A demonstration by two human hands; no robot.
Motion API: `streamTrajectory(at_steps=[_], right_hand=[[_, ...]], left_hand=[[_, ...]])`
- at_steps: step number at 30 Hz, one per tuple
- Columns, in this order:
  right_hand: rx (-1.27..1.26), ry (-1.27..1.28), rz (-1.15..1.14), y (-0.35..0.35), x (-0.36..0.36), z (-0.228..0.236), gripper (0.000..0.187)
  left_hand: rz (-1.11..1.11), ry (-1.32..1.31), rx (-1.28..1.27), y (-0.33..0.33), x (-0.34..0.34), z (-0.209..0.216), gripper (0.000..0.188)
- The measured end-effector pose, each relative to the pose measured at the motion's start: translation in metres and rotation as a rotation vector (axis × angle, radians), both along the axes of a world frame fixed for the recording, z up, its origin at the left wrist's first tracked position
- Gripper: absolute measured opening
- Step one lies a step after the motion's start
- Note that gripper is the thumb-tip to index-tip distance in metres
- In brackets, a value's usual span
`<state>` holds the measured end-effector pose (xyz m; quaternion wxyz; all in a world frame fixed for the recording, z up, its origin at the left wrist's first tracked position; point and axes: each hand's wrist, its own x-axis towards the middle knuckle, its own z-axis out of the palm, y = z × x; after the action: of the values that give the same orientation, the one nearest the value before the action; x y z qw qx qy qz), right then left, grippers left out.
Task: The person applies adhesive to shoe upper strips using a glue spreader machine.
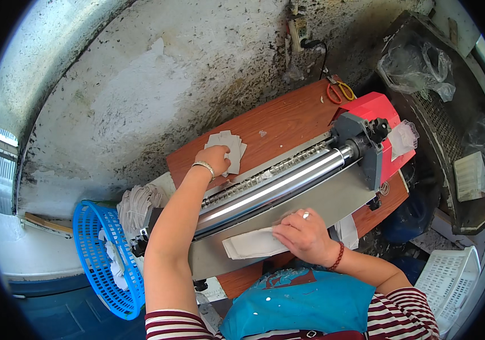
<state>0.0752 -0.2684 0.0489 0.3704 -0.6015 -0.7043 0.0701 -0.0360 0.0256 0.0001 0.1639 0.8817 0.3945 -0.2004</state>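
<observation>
My left hand [215,158] reaches across the roller machine to a small pile of flat white pieces [226,140] on the wooden tabletop. Its fingers are bent down and closed on a piece at the pile's near side; the fingertips are partly hidden. On the metal plate in front of the rollers, my right hand [305,235] is closed on the right end of a long, flat white piece [251,243]. Whether these pieces are paper or cloth I cannot tell. The shiny steel roller [271,187] runs between my two hands.
A red housing [370,107] ends the machine at the right. Orange-and-yellow-handled scissors [339,92] lie at the table's far corner. At the left, a blue basket [86,266] holds white scraps beside a stacked white bundle [140,207]. A white basket [446,286] stands lower right.
</observation>
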Motion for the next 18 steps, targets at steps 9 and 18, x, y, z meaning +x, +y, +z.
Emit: streamTrajectory(at_steps=[9,18], right_hand=[[0.077,0.003,-0.122,-0.016,0.021,0.004,0.012],[-0.662,0.983,-0.202,-0.042,0.071,0.000,0.008]], left_hand=[[-0.041,-0.374,-0.105,-0.032,0.021,0.020,0.035],[-0.121,-0.564,-0.361,-0.064,0.029,0.025,0.033]])
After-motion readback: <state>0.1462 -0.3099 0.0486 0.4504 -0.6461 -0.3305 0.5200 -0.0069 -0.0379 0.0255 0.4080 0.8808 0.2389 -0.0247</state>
